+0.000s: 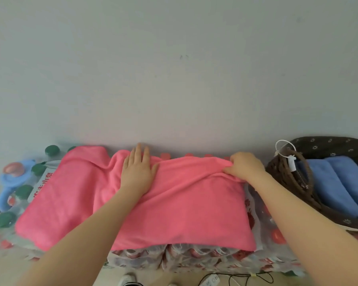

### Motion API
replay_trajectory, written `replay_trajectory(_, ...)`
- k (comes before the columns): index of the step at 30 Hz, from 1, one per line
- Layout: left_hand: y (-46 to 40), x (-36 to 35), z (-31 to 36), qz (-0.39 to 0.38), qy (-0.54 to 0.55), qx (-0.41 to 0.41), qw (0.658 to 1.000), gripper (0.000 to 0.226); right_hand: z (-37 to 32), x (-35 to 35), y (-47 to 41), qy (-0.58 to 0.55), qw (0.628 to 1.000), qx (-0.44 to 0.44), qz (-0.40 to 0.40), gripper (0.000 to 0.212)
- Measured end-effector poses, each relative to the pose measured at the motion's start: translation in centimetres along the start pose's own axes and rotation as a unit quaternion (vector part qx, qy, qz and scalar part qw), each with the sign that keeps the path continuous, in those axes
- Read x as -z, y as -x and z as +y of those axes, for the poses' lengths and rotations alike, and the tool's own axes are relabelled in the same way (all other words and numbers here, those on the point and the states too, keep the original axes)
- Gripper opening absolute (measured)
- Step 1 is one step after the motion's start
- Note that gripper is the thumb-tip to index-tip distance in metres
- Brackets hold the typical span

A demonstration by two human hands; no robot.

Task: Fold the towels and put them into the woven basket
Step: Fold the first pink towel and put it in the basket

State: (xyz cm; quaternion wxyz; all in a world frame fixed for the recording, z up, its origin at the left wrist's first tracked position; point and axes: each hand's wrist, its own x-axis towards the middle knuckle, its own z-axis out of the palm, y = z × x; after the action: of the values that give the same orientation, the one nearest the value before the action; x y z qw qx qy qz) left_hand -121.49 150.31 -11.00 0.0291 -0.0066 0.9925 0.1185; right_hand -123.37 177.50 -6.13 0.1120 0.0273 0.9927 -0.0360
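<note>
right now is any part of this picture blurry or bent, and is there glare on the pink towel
Head view: the wide lens bows the scene, so the bottle packs curve down toward the corners; the edges go soft, as at the blue pump; light is flat and even, with no glare on the pink towel.

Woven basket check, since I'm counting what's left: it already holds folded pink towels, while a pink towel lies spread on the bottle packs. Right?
Not quite. The head view shows the woven basket holding folded blue towels, not pink. The pink towel does lie spread on the bottle packs.
</note>
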Motion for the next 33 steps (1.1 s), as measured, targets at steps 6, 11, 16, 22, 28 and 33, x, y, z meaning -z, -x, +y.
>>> replay_trajectory(6, 1.8, 0.5, 4.6, 0.021, 0.049, -0.269, 0.962, 0.064, 1.3, 1.9, 0.6, -0.127, 0.991, 0.007, -0.044, 0.030)
replay_trajectory(11, 3.1, -1.1, 8.1, -0.099, 0.002, -0.358, 0.928, 0.077, 1.7, 4.4, 1.5, -0.195, 0.974, -0.018, -0.114, 0.041)
replay_trajectory(16, 3.0, -2.3, 8.0, -0.115, -0.060, -0.309, 0.942, 0.099, 2.7, 5.1, 2.0, -0.542, 0.821, -0.081, -0.157, 0.025)
replay_trajectory(22, 2.3, -1.8, 7.9, -0.166, -0.010, -0.255, 0.952, 0.089, 0.7, 5.0, 2.3, -0.602, 0.794, -0.086, -0.016, 0.020)
replay_trajectory(28, 1.9, 0.9, 5.5, -0.116, 0.098, -0.278, 0.948, 0.057, -7.1, 5.1, 4.5, -0.463, 0.876, 0.125, 0.049, 0.014)
replay_trajectory(33, 1.8, 4.5, -2.5, -0.020, 0.175, -0.185, 0.967, 0.056, -14.9, 2.5, 4.9, -0.466, 0.867, 0.176, 0.016, 0.011)
